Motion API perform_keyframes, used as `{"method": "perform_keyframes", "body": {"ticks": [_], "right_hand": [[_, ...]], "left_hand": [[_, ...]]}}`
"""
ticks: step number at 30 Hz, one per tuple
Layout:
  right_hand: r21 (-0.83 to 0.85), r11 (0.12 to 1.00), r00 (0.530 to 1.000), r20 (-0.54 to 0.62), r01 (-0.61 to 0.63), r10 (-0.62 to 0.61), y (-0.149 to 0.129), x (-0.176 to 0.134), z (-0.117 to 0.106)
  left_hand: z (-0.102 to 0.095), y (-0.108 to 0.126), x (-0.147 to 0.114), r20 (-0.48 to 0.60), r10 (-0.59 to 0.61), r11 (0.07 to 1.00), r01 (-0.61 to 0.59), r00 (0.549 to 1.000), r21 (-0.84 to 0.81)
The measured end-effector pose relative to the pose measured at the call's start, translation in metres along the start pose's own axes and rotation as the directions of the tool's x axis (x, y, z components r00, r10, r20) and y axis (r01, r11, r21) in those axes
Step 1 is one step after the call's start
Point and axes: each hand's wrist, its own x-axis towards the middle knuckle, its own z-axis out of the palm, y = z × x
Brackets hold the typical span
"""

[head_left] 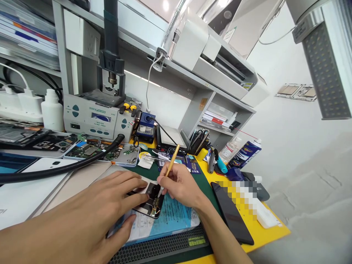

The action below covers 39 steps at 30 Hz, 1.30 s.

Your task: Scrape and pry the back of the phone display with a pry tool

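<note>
Two bare hands obs. at the yellow bench (268,234) via my head cam. L hand (111,200): flat, fingers spread, not closed round anything; I note two fingertips resting on the phone part (147,209), thumb out over the blue-and-white box (176,220). Thumb contact w/ box: can't tell. R hand (180,183): closed in a pen-type grip, thumb & fingers pinched on the lower half of a gold pen tool (173,161), held tilted, top end leaning away from the L hand. Its pale tip is at the circuit strip (154,209) on the phone part; touching or just above, I can't confirm.

Phone part loc.: lying on top of the box, btwn both hands, partly covered by L fingers. Black mesh strip (159,251) shows along the box's near edge; green mat (202,181) beyond.

R side: dark tablet (233,216) flat on the bench, near the R forearm; white item beside it, partly pixelated, ID n/a. Further back: blue can (247,152) next to a clear bottle (230,149).

L side: black hose (68,168) crosses in front of the grey station (96,123); tray (125,162) w/ circuit boards sits in front of the station.
</note>
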Motion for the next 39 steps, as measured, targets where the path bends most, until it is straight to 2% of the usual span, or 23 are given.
{"method": "perform_keyframes", "body": {"ticks": [19, 26, 33, 39], "right_hand": [[-0.024, 1.000, 1.000, 0.019, -0.008, 0.008, -0.006, -0.003, 0.000], [-0.010, 1.000, 0.999, 0.027, 0.017, -0.017, -0.001, -0.002, 0.001], [-0.019, 1.000, 0.999, 0.031, 0.006, -0.006, -0.001, -0.002, 0.000], [0.000, 0.999, 0.998, 0.053, 0.042, -0.042, 0.004, -0.001, -0.002]], "left_hand": [[-0.001, 0.001, 0.000, 0.007, -0.024, 1.000, 0.024, 1.000, 0.001], [-0.002, 0.000, 0.001, 0.018, 0.005, 1.000, -0.005, 1.000, 0.004], [-0.002, 0.003, 0.000, 0.029, -0.026, 1.000, 0.025, 0.999, 0.017], [-0.003, 0.003, 0.003, 0.002, 0.007, 1.000, -0.007, 1.000, 0.001]]}}
